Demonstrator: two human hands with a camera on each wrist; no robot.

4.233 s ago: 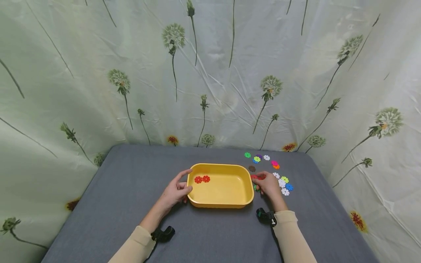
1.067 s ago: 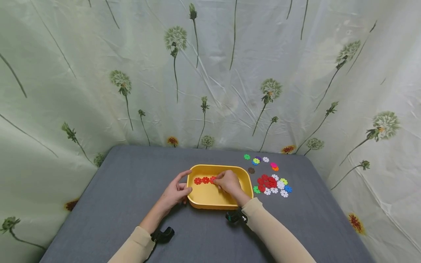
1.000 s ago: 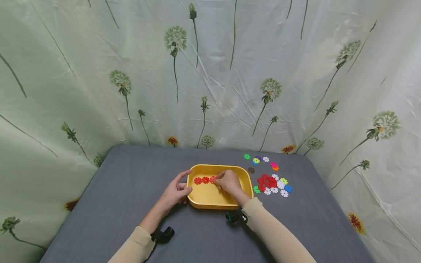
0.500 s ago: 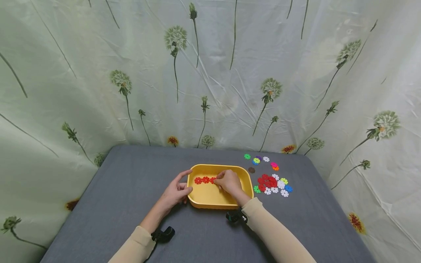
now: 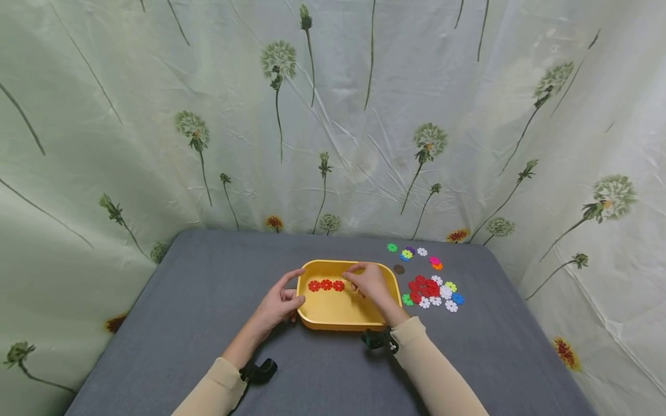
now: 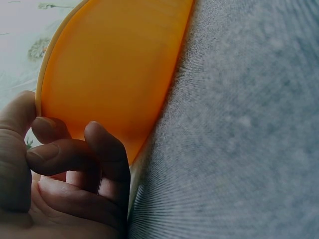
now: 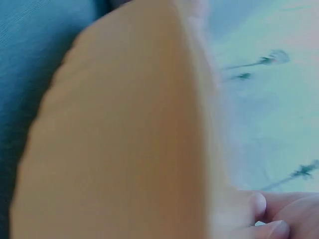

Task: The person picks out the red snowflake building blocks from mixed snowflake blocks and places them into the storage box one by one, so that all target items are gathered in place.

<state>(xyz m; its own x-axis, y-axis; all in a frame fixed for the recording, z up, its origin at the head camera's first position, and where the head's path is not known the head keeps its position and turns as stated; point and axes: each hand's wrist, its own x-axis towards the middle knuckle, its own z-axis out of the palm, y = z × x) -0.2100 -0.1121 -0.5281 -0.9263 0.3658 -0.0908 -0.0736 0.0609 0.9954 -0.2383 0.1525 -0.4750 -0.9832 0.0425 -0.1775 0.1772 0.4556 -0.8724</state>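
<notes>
A shallow yellow plastic tray (image 5: 333, 326) stands on the grey cloth. Inside it, three red snowflake discs (image 5: 326, 285) lie side by side in a row toward the left. My left hand (image 5: 277, 300) grips the tray's left end; in the left wrist view thumb and fingers meet at the rim. Over the tray, just right of the row, my right hand (image 5: 370, 283) hovers with loosely bent fingers and nothing visible between them. The tray wall (image 7: 114, 129) fills much of the right wrist view, blurred, with some fingertips (image 7: 276, 229) at the lower right.
Right of the tray lies a heap of red discs (image 5: 424, 286), with white, green, yellow and blue ones around it. Farther back are a brown disc (image 5: 399, 269) and several more colours. A flower-printed curtain (image 5: 343, 127) hangs behind the table (image 5: 208, 277).
My right hand brought a red disc from the heap into the tray, set it at the row's right end and let it go, then drew slightly right. My left hand stayed on the tray.
</notes>
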